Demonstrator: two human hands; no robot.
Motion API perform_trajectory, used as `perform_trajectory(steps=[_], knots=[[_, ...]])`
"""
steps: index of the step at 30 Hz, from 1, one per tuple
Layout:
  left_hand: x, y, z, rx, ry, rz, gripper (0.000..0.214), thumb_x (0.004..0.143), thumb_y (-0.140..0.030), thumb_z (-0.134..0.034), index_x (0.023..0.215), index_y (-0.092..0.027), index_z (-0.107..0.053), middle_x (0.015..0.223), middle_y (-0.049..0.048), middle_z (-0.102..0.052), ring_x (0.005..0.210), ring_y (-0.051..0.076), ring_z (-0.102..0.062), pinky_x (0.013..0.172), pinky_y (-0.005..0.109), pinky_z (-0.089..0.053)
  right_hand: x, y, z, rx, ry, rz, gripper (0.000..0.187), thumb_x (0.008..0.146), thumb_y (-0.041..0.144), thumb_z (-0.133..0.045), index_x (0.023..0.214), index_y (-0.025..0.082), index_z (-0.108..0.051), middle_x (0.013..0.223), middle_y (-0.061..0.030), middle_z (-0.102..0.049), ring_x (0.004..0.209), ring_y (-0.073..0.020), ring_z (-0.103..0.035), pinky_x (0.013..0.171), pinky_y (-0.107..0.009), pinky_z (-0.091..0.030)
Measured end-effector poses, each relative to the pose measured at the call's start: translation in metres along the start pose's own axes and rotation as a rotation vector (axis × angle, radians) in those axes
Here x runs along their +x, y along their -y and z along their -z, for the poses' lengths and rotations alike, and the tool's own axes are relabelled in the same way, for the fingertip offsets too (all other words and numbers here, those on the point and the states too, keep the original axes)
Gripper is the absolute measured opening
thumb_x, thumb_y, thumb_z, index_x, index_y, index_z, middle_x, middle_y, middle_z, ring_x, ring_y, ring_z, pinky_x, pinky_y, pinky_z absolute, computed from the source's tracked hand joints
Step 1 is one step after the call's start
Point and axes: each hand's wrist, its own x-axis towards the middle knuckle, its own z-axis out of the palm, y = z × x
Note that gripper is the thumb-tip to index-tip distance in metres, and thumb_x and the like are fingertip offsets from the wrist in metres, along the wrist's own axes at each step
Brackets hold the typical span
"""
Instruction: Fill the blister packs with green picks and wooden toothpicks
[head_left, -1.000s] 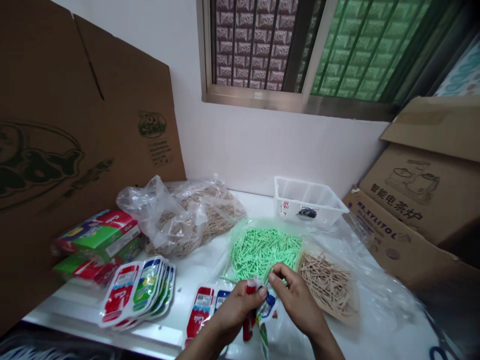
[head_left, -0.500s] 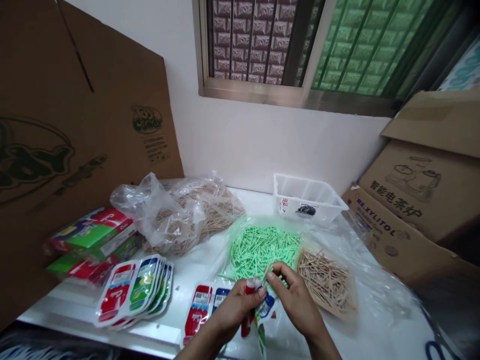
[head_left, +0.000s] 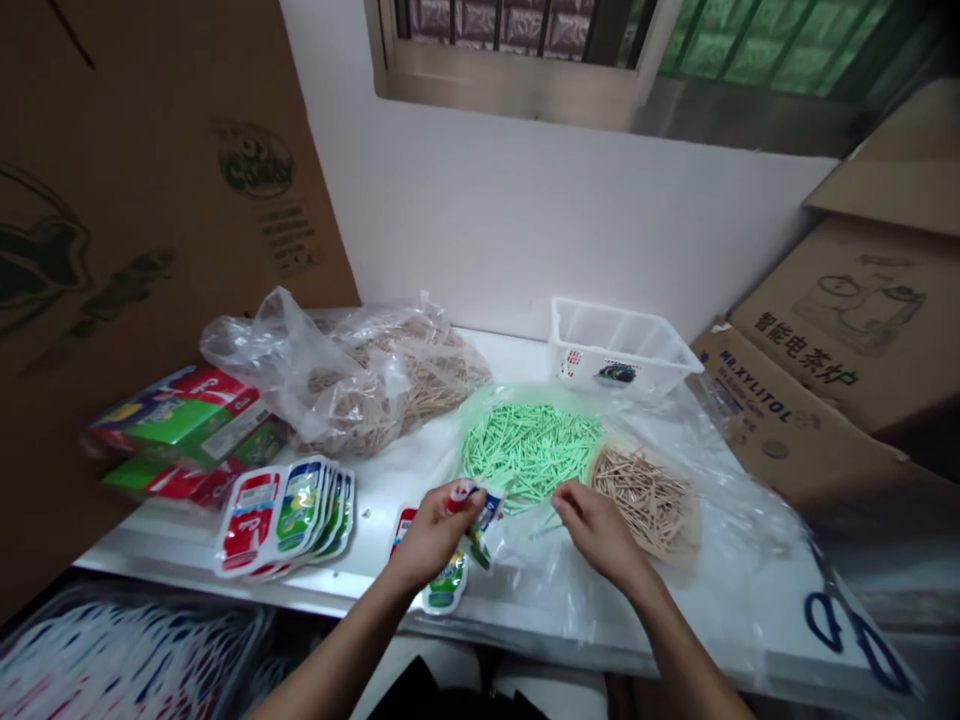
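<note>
So the hands have just split up: a half-second ago the right hand's (head_left: 596,528) fingertips were right up at the colorful packet (head_left: 490,508), and now they're apart from it, bunched narrow by the near edge of the green stick pile (head_left: 534,448), though I honestly can't tell if there's a stick pinched in there. The left hand (head_left: 433,530) has the packet to itself, gripped above the printed cards (head_left: 446,588) on the table (head_left: 379,560), so I'd say that bit of two-handed fiddling is paused, with only one hand on the packet.
</note>
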Motion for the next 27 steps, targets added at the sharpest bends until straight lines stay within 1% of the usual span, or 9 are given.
perform_trajectory(steps=[3,6,9,11,13,15,17,21,27], knots=[[-0.002,0.003,0.009,0.006,-0.012,0.0,0.028,0.077,-0.04,-0.061,0.072,-0.013,-0.061,0.064,0.0001,-0.058,0.059,0.012,-0.052,0.059,0.021,-0.038,0.001,-0.02,-0.032,-0.355,0.171,0.05,0.02,0.086,0.014,-0.038,0.086,0.018,-0.057,0.086,-0.0078,-0.061,0.078,-0.019,-0.057,0.068,-0.028,-0.041],[-0.004,0.011,0.011,-0.013,-0.01,0.003,0.027,0.079,-0.039,-0.06,0.075,-0.012,-0.062,0.068,0.0021,-0.061,0.064,0.013,-0.054,0.063,0.023,-0.04,0.005,-0.03,-0.057,-0.386,0.227,0.093,0.023,0.078,0.005,-0.041,0.083,0.017,-0.06,0.088,-0.0092,-0.061,0.081,-0.02,-0.057,0.067,-0.027,-0.04],[-0.005,0.017,0.009,-0.025,-0.012,0.005,0.028,0.078,-0.04,-0.06,0.075,-0.012,-0.062,0.07,0.0028,-0.061,0.065,0.014,-0.055,0.064,0.023,-0.04,0.011,-0.029,-0.061,-0.366,0.256,0.16,0.025,0.08,0.006,-0.042,0.089,0.018,-0.062,0.088,-0.0071,-0.062,0.082,-0.0189,-0.057,0.07,-0.026,-0.041],[-0.005,0.02,0.007,-0.004,-0.007,0.0,0.029,0.078,-0.04,-0.061,0.075,-0.011,-0.062,0.069,0.0029,-0.061,0.065,0.014,-0.054,0.063,0.023,-0.039,0.014,-0.02,-0.051,-0.203,0.162,0.177,0.028,0.085,0.014,-0.041,0.105,0.02,-0.059,0.092,-0.0063,-0.062,0.082,-0.0176,-0.057,0.072,-0.027,-0.043],[-0.005,0.021,0.004,0.027,0.009,-0.017,0.029,0.078,-0.04,-0.06,0.074,-0.011,-0.062,0.069,0.0024,-0.059,0.064,0.013,-0.053,0.062,0.023,-0.039,0.016,-0.001,-0.037,0.148,-0.057,0.132,0.03,0.088,0.024,-0.043,0.115,0.021,-0.054,0.09,-0.0045,-0.061,0.077,-0.0155,-0.057,0.068,-0.027,-0.045],[-0.004,0.02,0.0,0.043,0.038,-0.041,0.029,0.079,-0.04,-0.06,0.073,-0.012,-0.061,0.067,0.0014,-0.058,0.064,0.013,-0.051,0.061,0.023,-0.037,0.016,0.022,-0.022,0.511,-0.314,0.046,0.027,0.085,0.031,-0.051,0.11,0.021,-0.056,0.083,-0.0019,-0.06,0.07,-0.0137,-0.056,0.061,-0.025,-0.046],[-0.003,0.018,-0.005,0.036,0.074,-0.056,0.028,0.079,-0.039,-0.059,0.072,-0.012,-0.059,0.067,0.0005,-0.056,0.063,0.012,-0.049,0.061,0.023,-0.036,0.016,0.043,-0.012,0.693,-0.493,0.016,0.025,0.08,0.032,-0.059,0.102,0.021,-0.058,0.082,-0.001,-0.059,0.073,-0.0134,-0.056,0.062,-0.024,-0.046],[-0.003,0.016,-0.014,0.034,0.103,-0.048,0.026,0.079,-0.038,-0.059,0.071,-0.013,-0.057,0.066,-0.0008,-0.053,0.064,0.012,-0.047,0.061,0.023,-0.036,0.016,0.061,-0.008,0.739,-0.522,0.002,0.024,0.077,0.034,-0.063,0.095,0.019,-0.06,0.083,-0.0027,-0.061,0.076,-0.0144,-0.057,0.066,-0.026,-0.046],[-0.005,0.017,-0.015,0.006,0.131,-0.062,0.026,0.08,-0.038,-0.059,0.073,-0.013,-0.057,0.068,-0.0006,-0.052,0.065,0.011,-0.045,0.061,0.023,-0.035,0.017,0.053,-0.013,0.725,-0.55,0.0,0.025,0.078,0.034,-0.063,0.096,0.019,-0.059,0.085,-0.0028,-0.062,0.077,-0.0142,-0.057,0.066,-0.025,-0.046]])
